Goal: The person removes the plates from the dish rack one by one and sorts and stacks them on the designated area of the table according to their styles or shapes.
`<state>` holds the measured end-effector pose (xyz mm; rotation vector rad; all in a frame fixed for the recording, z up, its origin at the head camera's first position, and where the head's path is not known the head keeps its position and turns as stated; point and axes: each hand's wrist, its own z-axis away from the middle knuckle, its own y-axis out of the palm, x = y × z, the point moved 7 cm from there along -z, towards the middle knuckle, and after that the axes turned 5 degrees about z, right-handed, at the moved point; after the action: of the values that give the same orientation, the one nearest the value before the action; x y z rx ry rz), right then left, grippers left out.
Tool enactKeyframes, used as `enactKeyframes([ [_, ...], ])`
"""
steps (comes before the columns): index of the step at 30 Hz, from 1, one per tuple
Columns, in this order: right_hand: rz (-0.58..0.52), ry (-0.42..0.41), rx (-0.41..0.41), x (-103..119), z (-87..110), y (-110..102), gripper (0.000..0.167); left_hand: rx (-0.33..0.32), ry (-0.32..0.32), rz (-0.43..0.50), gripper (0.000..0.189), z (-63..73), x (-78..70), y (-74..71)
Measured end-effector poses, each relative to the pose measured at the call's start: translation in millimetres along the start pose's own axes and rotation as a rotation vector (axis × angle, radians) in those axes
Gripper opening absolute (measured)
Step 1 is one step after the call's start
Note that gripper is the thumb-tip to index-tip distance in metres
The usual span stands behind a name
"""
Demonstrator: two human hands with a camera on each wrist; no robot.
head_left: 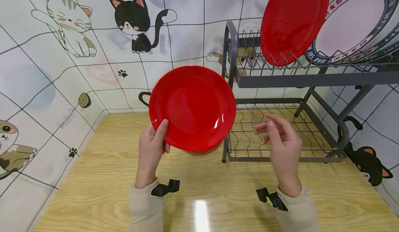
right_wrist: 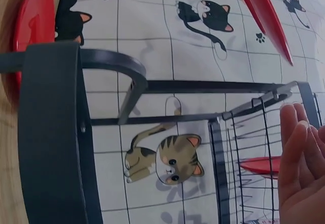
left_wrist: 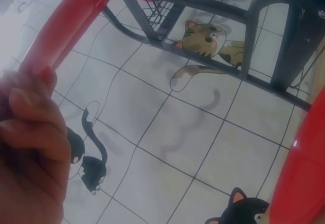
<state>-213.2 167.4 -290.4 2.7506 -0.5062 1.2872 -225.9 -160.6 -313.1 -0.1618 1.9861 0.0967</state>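
One wooden table (head_left: 93, 183) is supporting a gray rack (head_left: 311, 80) with patterned plates (head_left: 349, 24) leaning on top. Left of the rack, a red plate (head_left: 192, 108) is being held aloft, the left hand (head_left: 152, 147) grasping its rim between thumb and fingers; before the rack, the right hand (head_left: 283, 143) is hovering, fingers released.

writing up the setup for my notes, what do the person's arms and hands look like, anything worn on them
The left hand and right hand are ungloved. The left sleeve and right sleeve are plain beige, reaching the wrists. Each wrist carries a small black angular device; the right one shows a yellow-green patch. No cables are visible.
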Motion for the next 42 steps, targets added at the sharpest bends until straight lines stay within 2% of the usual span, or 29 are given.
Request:
enactKeyframes([
  [4,-0.03,-0.035,-0.049,5.3,-5.5,-12.4,0.025,-0.046,-0.012,0.011,0.031,-0.4,-0.3,-4.5],
  [11,0.098,-0.076,-0.203,24.8,-11.8,-39.5,0.026,-0.151,-0.05,0.05,0.031,-0.3,-9.9,-9.3],
  [14,0.1,-0.092,-0.251,29.9,-14.2,-45.3,0.026,-0.176,-0.059,0.073,0.03,-1.8,-9.8,-8.6],
  [21,0.125,-0.162,-0.265,36.3,-35.4,-51.5,0.029,-0.231,-0.151,0.07,0.036,-6.0,20.9,-12.1],
  [26,0.166,-0.164,-0.246,44.4,-53.3,-54.1,0.031,-0.236,-0.2,0.048,0.038,-6.9,36.4,-12.9],
  [30,0.238,-0.19,-0.232,55.4,-69.4,-57.0,0.033,-0.224,-0.215,0.079,0.035,-9.1,48.7,-8.5],
  [33,0.309,-0.25,-0.219,65.2,-80.1,-58.1,0.034,-0.22,-0.231,0.098,0.034,-11.1,59.9,-5.9],
  [38,0.411,-0.274,-0.208,73.2,-94.6,-59.3,0.035,-0.227,-0.294,0.09,0.033,-12.4,80.9,-3.7],
  [42,0.451,-0.278,-0.211,77.4,-107.1,-63.7,0.037,-0.237,-0.341,0.085,0.032,-11.6,94.9,-1.7],
])
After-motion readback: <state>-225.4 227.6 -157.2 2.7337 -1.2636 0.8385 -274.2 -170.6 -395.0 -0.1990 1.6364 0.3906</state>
